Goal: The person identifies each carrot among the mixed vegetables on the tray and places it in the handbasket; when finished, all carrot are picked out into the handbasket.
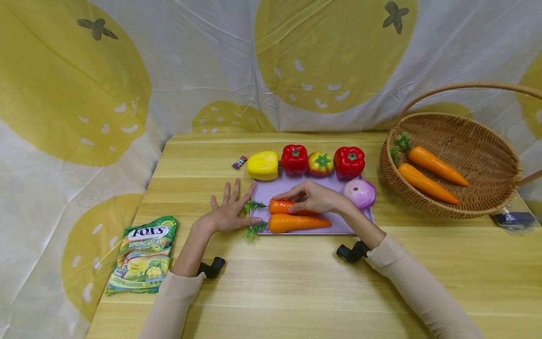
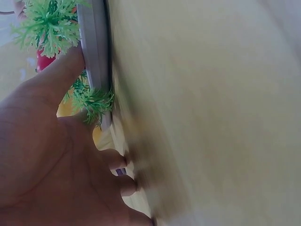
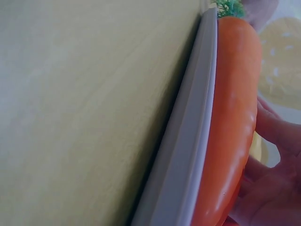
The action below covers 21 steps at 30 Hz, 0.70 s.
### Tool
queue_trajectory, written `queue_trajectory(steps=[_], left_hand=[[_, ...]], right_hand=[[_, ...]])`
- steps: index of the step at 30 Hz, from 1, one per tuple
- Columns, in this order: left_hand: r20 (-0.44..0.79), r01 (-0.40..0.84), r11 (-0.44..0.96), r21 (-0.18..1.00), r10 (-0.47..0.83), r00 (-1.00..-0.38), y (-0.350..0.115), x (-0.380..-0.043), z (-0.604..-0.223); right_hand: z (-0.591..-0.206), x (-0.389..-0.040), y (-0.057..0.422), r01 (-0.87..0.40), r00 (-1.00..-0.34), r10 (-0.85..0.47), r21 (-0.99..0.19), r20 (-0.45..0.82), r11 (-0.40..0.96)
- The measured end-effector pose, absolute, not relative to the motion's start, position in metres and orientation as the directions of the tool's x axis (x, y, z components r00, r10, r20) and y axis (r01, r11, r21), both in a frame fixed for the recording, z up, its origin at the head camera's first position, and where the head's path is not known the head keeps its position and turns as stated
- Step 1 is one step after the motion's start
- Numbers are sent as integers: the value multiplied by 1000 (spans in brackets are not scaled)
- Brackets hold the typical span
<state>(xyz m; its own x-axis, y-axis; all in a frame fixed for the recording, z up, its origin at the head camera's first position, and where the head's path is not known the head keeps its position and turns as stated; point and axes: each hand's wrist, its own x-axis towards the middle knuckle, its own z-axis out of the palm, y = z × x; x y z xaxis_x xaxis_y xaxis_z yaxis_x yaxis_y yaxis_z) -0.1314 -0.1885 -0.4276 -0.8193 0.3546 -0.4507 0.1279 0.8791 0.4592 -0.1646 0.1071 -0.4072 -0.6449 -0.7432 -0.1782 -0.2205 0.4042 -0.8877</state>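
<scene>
A lilac tray [image 1: 292, 182] bears two orange carrots with leafy green tops. My right hand [image 1: 319, 197] grips the rear carrot [image 1: 279, 206] from above, thumb on its near side. The front carrot [image 1: 296, 223] lies along the tray's near edge and fills much of the right wrist view. At the tray's left edge my left hand [image 1: 224, 214] has its fingers spread, with the thumb against the rim between the carrot tops. Along the back sit a yellow pepper [image 1: 262, 165], two red peppers [image 1: 294, 160] and a red-yellow tomato [image 1: 320, 164]. A purple onion [image 1: 360, 194] sits at the right.
To the right stands a wicker basket [image 1: 487, 179] with a tall handle, holding two more carrots [image 1: 438, 165]. A green candy bag [image 1: 144, 254] lies at the table's left edge. One small wrapped candy [image 1: 240, 162] is beside the yellow pepper. A patterned cloth hangs behind.
</scene>
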Motion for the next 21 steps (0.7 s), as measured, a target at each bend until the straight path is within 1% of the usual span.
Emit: queue_trajectory(steps=[8, 15, 21], left_hand=[[-449, 127, 875, 467, 359, -818, -188, -131, -427], [-442, 136, 875, 464, 362, -820, -187, -129, -423], [-444, 138, 881, 453, 357, -822, -189, -131, -427]], right_hand=[[-405, -162, 107, -234, -652, -738, -879, -175, 416], [-405, -162, 113, -277, -656, -744, -877, -126, 393], [-403, -164, 120, -315, -675, -733, -866, -83, 389]])
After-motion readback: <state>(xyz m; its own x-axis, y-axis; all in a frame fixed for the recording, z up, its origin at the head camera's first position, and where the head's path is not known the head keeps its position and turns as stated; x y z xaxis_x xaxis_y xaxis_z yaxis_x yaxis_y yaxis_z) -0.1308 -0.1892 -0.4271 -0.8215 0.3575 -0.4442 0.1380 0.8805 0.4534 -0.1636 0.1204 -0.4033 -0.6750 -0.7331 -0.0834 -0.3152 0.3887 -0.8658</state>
